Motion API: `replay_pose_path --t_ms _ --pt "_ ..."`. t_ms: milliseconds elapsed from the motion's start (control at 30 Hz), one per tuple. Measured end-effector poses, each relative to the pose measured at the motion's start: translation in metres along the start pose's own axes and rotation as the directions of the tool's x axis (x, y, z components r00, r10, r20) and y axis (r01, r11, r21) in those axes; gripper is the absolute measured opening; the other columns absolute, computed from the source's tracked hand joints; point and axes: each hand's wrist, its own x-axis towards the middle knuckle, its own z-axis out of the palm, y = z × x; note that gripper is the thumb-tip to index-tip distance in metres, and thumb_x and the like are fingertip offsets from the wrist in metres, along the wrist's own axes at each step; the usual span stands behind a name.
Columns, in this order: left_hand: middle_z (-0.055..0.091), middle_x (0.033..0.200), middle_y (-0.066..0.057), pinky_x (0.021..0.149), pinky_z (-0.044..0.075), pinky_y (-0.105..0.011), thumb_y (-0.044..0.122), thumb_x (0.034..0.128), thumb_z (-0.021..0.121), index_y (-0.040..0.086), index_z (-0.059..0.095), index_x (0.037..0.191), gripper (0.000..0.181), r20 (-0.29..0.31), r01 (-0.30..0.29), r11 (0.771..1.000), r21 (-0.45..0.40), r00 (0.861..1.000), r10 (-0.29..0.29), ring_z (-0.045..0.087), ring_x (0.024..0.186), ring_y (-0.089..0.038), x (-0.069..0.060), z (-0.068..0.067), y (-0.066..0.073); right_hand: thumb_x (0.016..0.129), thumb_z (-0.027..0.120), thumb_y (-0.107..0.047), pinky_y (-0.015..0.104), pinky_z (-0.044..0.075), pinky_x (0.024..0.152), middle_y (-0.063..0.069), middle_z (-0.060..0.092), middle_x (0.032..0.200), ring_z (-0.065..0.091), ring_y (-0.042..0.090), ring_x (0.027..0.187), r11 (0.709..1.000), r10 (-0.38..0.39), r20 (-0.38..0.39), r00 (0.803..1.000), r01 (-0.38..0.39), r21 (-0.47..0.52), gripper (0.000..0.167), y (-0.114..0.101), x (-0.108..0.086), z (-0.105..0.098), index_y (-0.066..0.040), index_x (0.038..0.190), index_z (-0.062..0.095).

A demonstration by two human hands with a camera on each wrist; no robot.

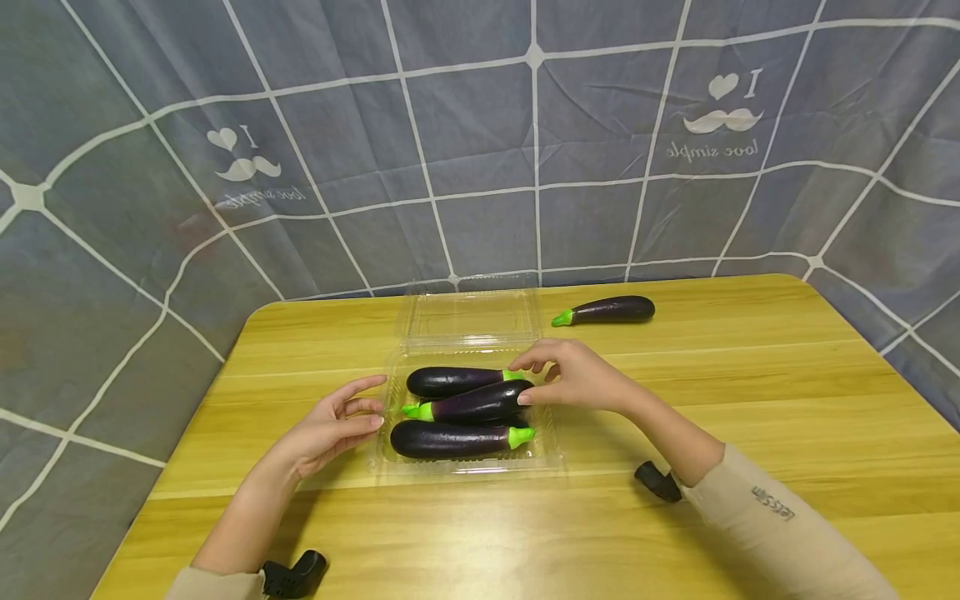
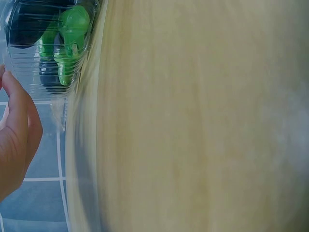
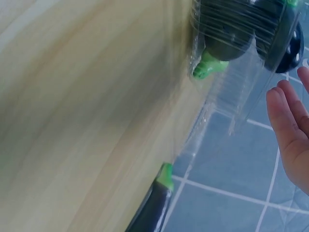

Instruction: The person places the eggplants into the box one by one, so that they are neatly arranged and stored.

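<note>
A clear plastic clamshell box (image 1: 467, 469) lies with its lid (image 1: 472, 317) folded back. From above I see three dark purple eggplants in it: a back one (image 1: 453, 382), a middle one (image 1: 480, 402) lying on top, and a front one (image 1: 450, 439). Green stems (image 2: 73, 24) show through the box wall in the left wrist view. My left hand (image 1: 330, 429) is beside the box's left wall, fingers extended and loosely bent. At the right end of the middle eggplant is my right hand (image 1: 573, 375), fingers and thumb spread; the right wrist view shows its fingers (image 3: 277, 104) straight, apart from the box.
Another eggplant (image 1: 615, 310) lies on the wooden table (image 1: 712, 358) behind and right of the box, its green stem pointing left. A grey curtain (image 1: 480, 150) with white lines hangs behind the table. Black wrist devices (image 1: 657, 482) are at both sleeves.
</note>
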Motion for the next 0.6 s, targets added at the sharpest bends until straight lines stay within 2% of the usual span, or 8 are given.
replay_pose_path --t_ms 133,333,467,600 --pt "0.055 0.101 -0.002 0.077 0.051 -0.022 -0.004 0.0873 0.060 0.007 0.033 0.141 0.061 0.003 -0.001 1.000 -0.004 1.000 0.001 0.059 0.084 -0.008 0.001 0.000 0.000 0.080 0.074 -0.024 0.037 0.053 0.077 0.012 0.062 0.107 0.057 0.031 0.093 1.000 0.006 -0.020 1.000 -0.007 -0.007 0.039 0.003 -0.005 -0.007 -0.004 0.112 0.065" --pt "0.054 0.102 -0.003 0.077 0.051 -0.021 -0.003 0.0873 0.060 0.008 0.034 0.140 0.060 0.005 0.000 1.000 -0.006 1.000 0.000 0.059 0.084 -0.008 0.001 0.001 0.000 0.078 0.076 -0.025 0.031 0.052 0.076 0.009 0.064 0.107 0.057 0.026 0.090 0.999 0.011 -0.078 0.997 -0.015 -0.052 0.041 0.009 -0.011 -0.018 -0.005 0.113 0.066" --pt "0.054 0.102 -0.002 0.076 0.051 -0.021 -0.003 0.0875 0.060 0.010 0.035 0.139 0.059 0.006 0.000 1.000 0.000 1.000 0.000 0.059 0.084 -0.008 0.001 0.000 0.000 0.077 0.077 -0.025 0.033 0.052 0.078 0.008 0.064 0.108 0.057 0.021 0.089 0.997 0.029 -0.104 0.994 -0.036 -0.070 0.043 0.011 -0.016 -0.026 -0.005 0.113 0.065" --pt "0.054 0.102 -0.002 0.077 0.051 -0.022 -0.003 0.0875 0.060 0.011 0.036 0.139 0.058 0.006 -0.005 1.000 0.005 1.000 0.005 0.059 0.084 -0.008 0.001 -0.001 0.000 0.077 0.077 -0.023 0.035 0.052 0.078 0.007 0.063 0.108 0.057 0.025 0.091 0.996 0.055 -0.127 0.990 -0.064 -0.065 0.042 0.015 -0.020 -0.034 -0.003 0.113 0.065"
